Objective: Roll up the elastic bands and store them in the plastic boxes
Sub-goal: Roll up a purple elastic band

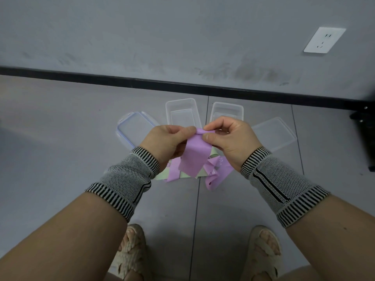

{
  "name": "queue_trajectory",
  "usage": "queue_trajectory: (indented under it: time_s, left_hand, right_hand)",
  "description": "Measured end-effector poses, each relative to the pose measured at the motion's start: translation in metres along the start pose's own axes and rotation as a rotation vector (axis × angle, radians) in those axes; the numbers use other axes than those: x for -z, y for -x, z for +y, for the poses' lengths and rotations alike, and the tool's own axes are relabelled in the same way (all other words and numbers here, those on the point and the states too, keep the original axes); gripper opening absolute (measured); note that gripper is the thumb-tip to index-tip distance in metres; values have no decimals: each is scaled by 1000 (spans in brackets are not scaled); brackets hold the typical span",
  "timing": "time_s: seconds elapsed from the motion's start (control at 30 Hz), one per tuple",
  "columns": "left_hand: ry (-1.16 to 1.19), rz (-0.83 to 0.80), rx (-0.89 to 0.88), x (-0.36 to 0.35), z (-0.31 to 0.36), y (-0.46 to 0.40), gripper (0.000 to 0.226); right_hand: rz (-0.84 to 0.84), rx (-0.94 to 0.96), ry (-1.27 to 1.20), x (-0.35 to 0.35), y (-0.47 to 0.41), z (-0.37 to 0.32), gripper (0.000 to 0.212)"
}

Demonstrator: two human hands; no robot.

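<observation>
Two feet in woven cream sandals [132, 252] stood on the grey tiled floor [50, 138]. Higher up, the left hand [166, 142] and the right hand [231, 138] pinched the top end of a soft purple elastic band [193, 157], thumbs and fingers curled tight on a small roll. Its long tail hung down onto a pale green elastic band [162, 175] on the floor. Behind the hands sat two clear plastic boxes [181, 112] side by side, with a blue-edged clear lid [132, 130] at the left and a plain clear lid [274, 134] at the right.
</observation>
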State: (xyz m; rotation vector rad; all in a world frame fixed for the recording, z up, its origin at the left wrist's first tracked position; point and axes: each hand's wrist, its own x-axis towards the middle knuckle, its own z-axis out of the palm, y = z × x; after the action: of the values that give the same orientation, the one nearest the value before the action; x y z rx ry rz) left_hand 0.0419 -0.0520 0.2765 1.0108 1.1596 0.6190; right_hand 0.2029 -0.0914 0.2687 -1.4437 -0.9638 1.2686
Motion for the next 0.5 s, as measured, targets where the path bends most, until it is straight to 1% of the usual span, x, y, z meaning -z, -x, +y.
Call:
queue_trajectory:
  time_s: [0.07, 0.1, 0.13, 0.23, 0.3, 0.4, 0.5]
  left_hand:
    - [-39, 16, -85, 2, 0, 1, 25]
    - [-68, 31, -126, 2, 0, 1, 11]
    - [-103, 46, -164, 3, 0, 1, 6]
    - [-200, 46, -290, 3, -1, 1, 8]
    - [-260, 50, -332, 2, -1, 2, 13]
    - [-266, 49, -347, 1, 0, 6, 14]
    - [-219, 34, -292, -2, 10, 10, 11]
  right_hand:
    - [-26, -55, -174, 1, 0, -2, 16]
    - [-29, -76, -249, 2, 0, -3, 13]
    - [-26, -85, -282, 3, 0, -4, 11]
    - [-17, -69, -228, 6, 0, -6, 12]
    - [-10, -36, -147, 9, 2, -7, 14]
    - [2, 21, 2, 12, 5, -12, 17]
    - [7, 70, 72, 11, 7, -21, 20]
